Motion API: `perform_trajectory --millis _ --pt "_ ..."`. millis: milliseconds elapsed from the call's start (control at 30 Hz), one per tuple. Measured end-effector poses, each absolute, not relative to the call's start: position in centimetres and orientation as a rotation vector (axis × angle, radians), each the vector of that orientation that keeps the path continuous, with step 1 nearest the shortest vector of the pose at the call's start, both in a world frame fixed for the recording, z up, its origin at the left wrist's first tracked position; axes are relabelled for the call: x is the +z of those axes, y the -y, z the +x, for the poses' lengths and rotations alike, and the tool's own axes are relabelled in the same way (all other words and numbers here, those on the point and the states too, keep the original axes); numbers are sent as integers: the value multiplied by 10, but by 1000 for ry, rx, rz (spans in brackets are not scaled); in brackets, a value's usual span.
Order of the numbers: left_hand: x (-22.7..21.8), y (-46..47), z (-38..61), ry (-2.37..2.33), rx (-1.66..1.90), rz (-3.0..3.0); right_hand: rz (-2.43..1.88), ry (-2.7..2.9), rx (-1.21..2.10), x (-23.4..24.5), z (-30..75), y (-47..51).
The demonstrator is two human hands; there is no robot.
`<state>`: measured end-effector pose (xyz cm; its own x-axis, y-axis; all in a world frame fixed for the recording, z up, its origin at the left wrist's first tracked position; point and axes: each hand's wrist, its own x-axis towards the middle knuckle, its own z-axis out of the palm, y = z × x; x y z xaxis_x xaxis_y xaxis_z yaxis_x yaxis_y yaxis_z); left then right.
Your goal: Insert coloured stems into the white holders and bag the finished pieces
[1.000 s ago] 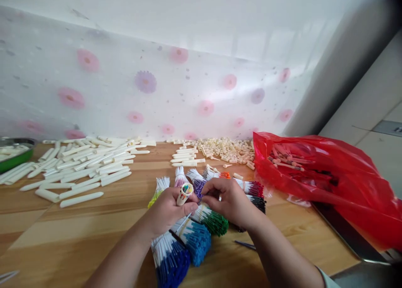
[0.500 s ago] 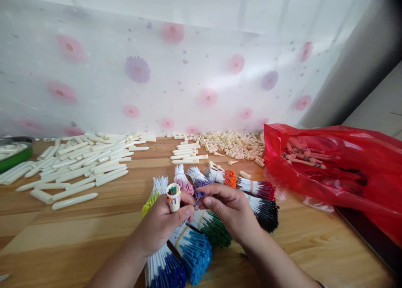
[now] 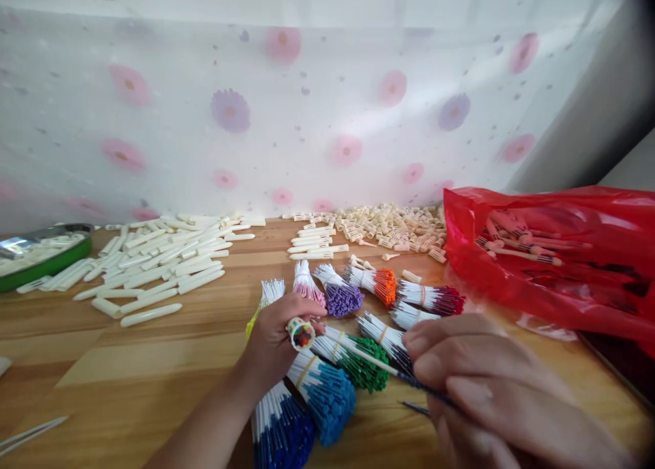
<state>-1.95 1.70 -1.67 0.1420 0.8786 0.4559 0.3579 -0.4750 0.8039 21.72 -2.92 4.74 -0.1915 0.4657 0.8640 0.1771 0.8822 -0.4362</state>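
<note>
My left hand (image 3: 273,329) is closed round a white multicolour pen barrel (image 3: 300,334), whose round open end faces me with several coloured pieces inside. Between the fingers of my right hand (image 3: 491,380), close to the camera and slightly blurred, is a thin pen refill (image 3: 371,355), white along most of its length and dark near my fingers. Its white end points toward the barrel. Under and around both hands lie banded refill bundles: green (image 3: 366,363), light blue (image 3: 330,404), dark blue (image 3: 284,431), purple (image 3: 342,297) and black (image 3: 386,336).
White pen tubes (image 3: 168,254) are heaped at the left, beside a green-rimmed tray (image 3: 61,261). Small cream pen parts (image 3: 394,226) pile up at the back. A red plastic bag (image 3: 542,291) with pen parts stands at the right. Tweezers (image 3: 33,433) lie front left.
My right hand has moved from beside the barrel rightward and nearer the camera, holding a refill. The barrel has tipped so its open end points at me. The camera view has shifted slightly.
</note>
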Motion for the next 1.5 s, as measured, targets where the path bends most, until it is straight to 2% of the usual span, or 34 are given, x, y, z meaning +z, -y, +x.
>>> perform_trajectory --millis 200,633,833,1033,1367,1500 --pt "-15 -20 -22 -1006 1318 2062 -461 1970 243 55 214 27" --pt "-13 -23 -19 -931 1337 2183 -508 1842 282 58 192 29" --pt "-14 -22 -20 -915 1337 2212 -385 1735 107 45 185 23" --pt "-15 -18 -19 -961 1300 2259 -431 1888 234 47 180 20" --pt "-2 -9 -21 -1202 1181 2346 -665 1852 60 24 171 0" --pt "-3 -11 -22 -1232 1212 2406 -673 1866 131 24 175 -2"
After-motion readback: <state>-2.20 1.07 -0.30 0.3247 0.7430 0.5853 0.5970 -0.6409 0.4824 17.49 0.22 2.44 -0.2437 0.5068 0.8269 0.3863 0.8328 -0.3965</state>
